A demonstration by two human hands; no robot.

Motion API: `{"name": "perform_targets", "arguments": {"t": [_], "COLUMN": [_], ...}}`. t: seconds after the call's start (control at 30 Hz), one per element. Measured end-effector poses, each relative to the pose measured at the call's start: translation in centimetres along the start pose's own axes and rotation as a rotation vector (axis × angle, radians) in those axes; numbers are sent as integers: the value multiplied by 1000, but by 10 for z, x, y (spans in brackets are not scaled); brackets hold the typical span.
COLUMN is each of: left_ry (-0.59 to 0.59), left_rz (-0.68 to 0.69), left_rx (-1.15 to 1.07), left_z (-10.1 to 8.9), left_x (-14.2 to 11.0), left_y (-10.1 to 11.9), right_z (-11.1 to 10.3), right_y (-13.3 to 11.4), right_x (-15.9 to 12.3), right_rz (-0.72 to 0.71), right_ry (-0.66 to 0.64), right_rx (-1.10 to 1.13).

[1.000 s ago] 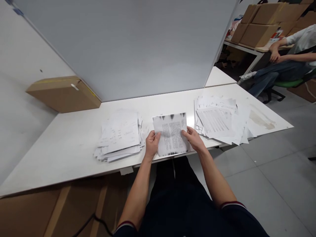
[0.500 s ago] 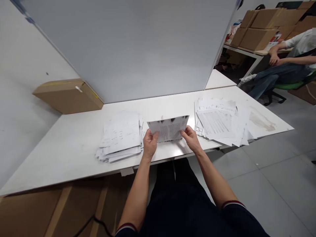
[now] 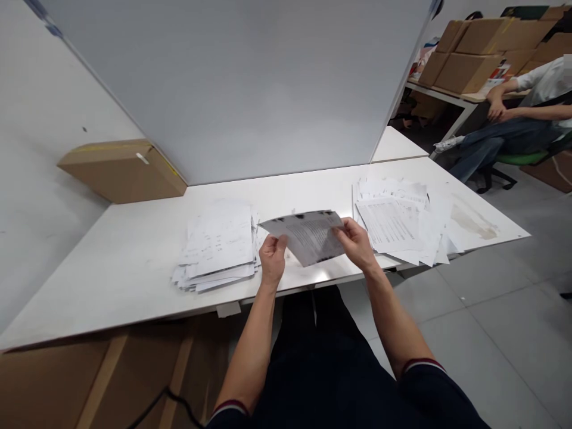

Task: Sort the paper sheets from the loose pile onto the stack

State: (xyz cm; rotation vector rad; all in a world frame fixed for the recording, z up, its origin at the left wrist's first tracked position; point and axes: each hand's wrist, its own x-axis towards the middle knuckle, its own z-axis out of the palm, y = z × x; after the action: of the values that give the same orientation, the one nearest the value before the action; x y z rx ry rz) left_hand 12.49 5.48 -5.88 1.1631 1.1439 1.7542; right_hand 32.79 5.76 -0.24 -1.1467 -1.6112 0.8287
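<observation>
Between my two hands hangs a printed sheet of paper, raised above the front of the white table. Dark smudges run along its upper and lower edges, and it is tilted and slightly bowed. My left hand pinches its left side with the thumb on the near face. At the right side my right hand grips it the same way. Left of my left hand lies a thick stack of papers. A looser, fanned-out pile of printed sheets lies beyond my right hand.
A tall white board stands along the table's back. A cardboard box leans by the left wall. Cardboard lies under the table with a black cable. At right, a person sits near stacked boxes.
The sheet has turned from upright and squarely facing me to a skewed, bowed angle. My right hand has moved right and a little upward; my left hand has barely shifted.
</observation>
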Motion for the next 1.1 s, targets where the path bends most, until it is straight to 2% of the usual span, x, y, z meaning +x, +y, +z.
{"name": "perform_targets", "arguments": {"t": [0.1,0.2,0.27,0.37,0.47,0.57,0.73,0.9,1.0,1.1], "left_ry": [-61,-135,-231,-364,-427,-420,-338,-303,-230,-127], "left_rz": [-9,-28,-49,-46,70,129,-58,-108,-82,-60], "left_rx": [-7,162,344,572,662,655,487,322,275,195], "left_z": [-8,-19,-26,-31,-29,-26,-23,-18,-15,-15], "left_x": [1,-2,-6,-11,-12,-11,-10,-8,-5,-2], "left_y": [-1,-4,-9,-16,-21,-20,-9,3,10,9], "right_z": [-22,-29,-25,-14,-9,-13,-24,-38,-50,-56], "right_y": [-41,-67,-69,-57,-45,-40,-41,-36,-25,-5], "right_x": [7,11,12,11,11,11,9,4,-3,-15], "right_rz": [-139,-204,-220,-215,-204,-189,-98,-11,127,357], "right_ry": [-85,-246,-342,-440,-454,-446,-408,-382,-344,-320], "right_rx": [-408,-750,-906,-1050,-1114,-1042,-818,-586,-324,-14]}}
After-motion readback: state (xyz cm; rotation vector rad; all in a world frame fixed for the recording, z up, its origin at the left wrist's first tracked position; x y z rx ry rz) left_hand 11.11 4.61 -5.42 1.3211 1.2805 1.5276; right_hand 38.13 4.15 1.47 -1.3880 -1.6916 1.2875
